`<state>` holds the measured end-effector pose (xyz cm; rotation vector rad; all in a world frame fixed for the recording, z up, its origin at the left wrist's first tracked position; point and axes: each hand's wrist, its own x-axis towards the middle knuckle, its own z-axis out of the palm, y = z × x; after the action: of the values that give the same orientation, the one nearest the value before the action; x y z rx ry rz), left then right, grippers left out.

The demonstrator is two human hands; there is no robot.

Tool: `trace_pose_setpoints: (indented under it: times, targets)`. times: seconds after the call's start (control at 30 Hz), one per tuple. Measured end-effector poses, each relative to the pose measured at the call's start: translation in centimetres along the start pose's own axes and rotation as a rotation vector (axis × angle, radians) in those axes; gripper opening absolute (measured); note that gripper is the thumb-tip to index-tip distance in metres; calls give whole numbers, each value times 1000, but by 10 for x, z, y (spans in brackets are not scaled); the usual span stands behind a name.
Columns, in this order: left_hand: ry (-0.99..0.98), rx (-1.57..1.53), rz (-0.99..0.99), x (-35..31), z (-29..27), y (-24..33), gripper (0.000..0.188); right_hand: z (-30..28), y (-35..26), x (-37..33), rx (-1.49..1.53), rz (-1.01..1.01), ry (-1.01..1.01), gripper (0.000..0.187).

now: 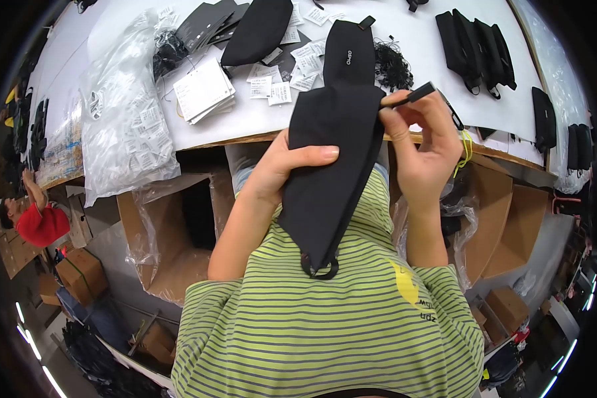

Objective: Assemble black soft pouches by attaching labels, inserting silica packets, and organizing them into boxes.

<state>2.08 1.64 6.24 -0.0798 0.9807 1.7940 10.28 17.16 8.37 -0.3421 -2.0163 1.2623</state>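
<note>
My left hand [288, 166] grips a black fabric pouch [328, 159] by its left side, thumb lying flat on top. The pouch hangs lengthwise over the table edge, with a small loop at each end. At its upper right edge, my right hand [424, 142] pinches a slim black pull tab [414, 95], which looks like a zipper pull. A narrow dark object and a yellow cord [467, 149] show beside the right fingers; the object's kind is unclear.
On the white table lie another black pouch [259, 30], white tags [204, 89], a pile of black strings [393, 64] and a plastic bag [126, 126]. More black pouches [474, 50] stand at the right. Cardboard boxes [159, 259] sit below. A person in red [43, 222] is at far left.
</note>
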Motion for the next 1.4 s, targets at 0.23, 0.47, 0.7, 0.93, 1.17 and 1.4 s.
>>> trace_pose_setpoints:
  times: [0.23, 0.47, 0.7, 0.93, 1.17, 1.4]
  targets:
    - [30, -427, -88, 17, -22, 3, 23, 4, -23, -19, 72, 30, -447, 13]
    - [158, -336, 33, 27, -18, 28, 30, 14, -27, -25, 132, 103, -500, 12]
    - [-14, -197, 105, 35, -38, 20, 21, 17, -30, -24, 31, -94, -563, 22]
    - [9, -178, 124, 29, -20, 11, 28, 13, -21, -9, -122, -217, -330, 22]
    - [-19, -368, 78, 37, -44, 20, 22, 15, -22, -33, 81, -55, -605, 21]
    - [198, -340, 158, 31, -40, 13, 30, 20, -17, -34, -365, -330, -363, 56]
